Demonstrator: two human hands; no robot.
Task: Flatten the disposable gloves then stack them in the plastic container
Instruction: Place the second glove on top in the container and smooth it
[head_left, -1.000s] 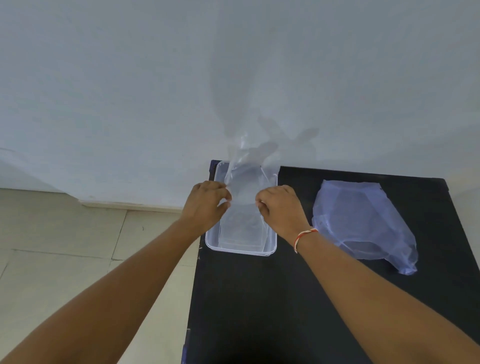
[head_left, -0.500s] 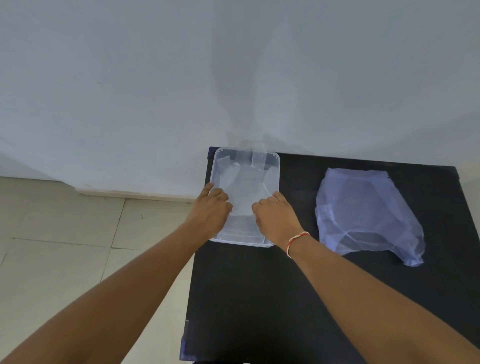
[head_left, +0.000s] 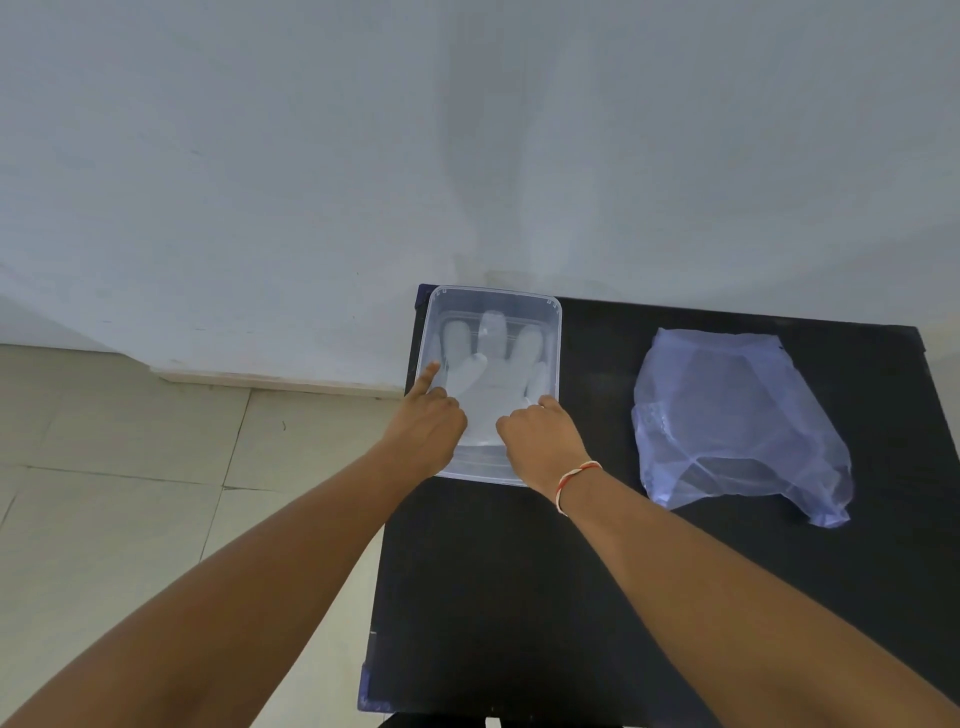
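— Glove (head_left: 491, 387) lies spread in the container (head_left: 556, 332), between both hands' fingers; left hand (head_left: 428, 426) and right hand (head_left: 540, 434) press loosely, gripping nothing.
— Stacking step, then; the bag (head_left: 737, 421), well right of the fingers, probably comes next.

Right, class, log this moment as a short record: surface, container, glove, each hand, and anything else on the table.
surface: black table against a white wall
container: clear plastic container at the table's far left corner
glove: disposable glove lying spread flat inside the container, fingers pointing to the wall
left hand: left hand on the glove's left side, index finger extended
right hand: right hand on the glove's right side
other: bluish plastic bag, right of the container
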